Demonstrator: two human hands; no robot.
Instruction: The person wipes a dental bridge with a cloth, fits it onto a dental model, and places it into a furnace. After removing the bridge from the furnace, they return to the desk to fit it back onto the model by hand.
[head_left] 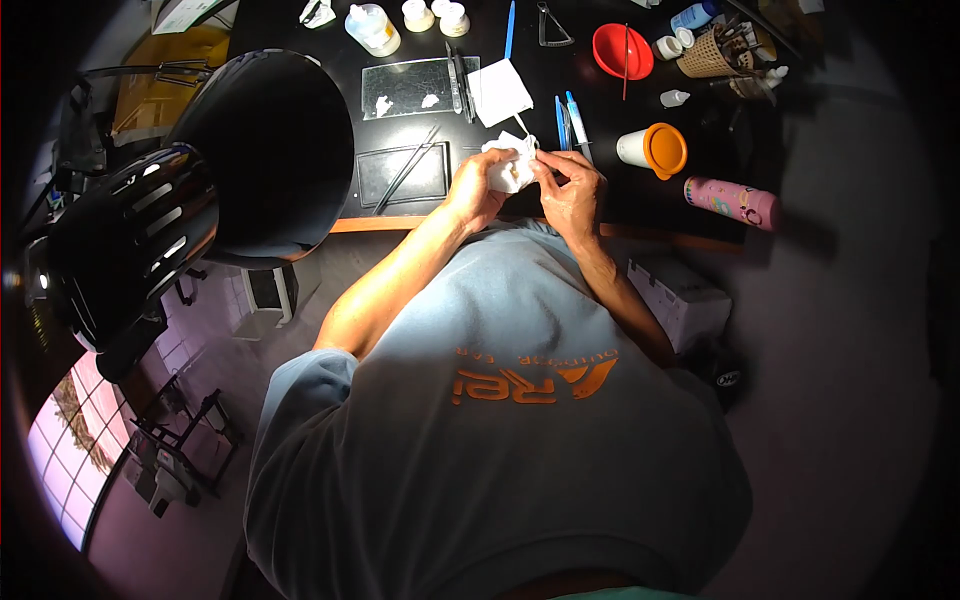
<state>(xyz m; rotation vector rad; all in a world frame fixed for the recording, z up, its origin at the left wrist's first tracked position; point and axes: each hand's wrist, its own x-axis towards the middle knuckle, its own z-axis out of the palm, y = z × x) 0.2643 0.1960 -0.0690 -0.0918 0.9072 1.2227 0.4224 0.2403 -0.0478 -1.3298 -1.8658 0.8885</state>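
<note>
A crumpled white tissue (512, 172) is in my left hand (477, 190), whose fingers are closed around its left side. My right hand (572, 190) is closed in a pinch at the tissue's right edge; what lies between its fingertips is too small to make out. A thin white stick (521, 123) shows just above the tissue, its lower end hidden there. Both hands are over the front edge of the black table. Beyond them lies a white square pad (500, 92).
A black lamp (270, 160) looms at left. Tweezers (408, 170) rest on a dark tray (372, 180), with a glass plate (400, 75) behind. Pens (576, 118), an orange-lidded cup (632, 149), a pink bottle (730, 202) and a red bowl (612, 52) stand right.
</note>
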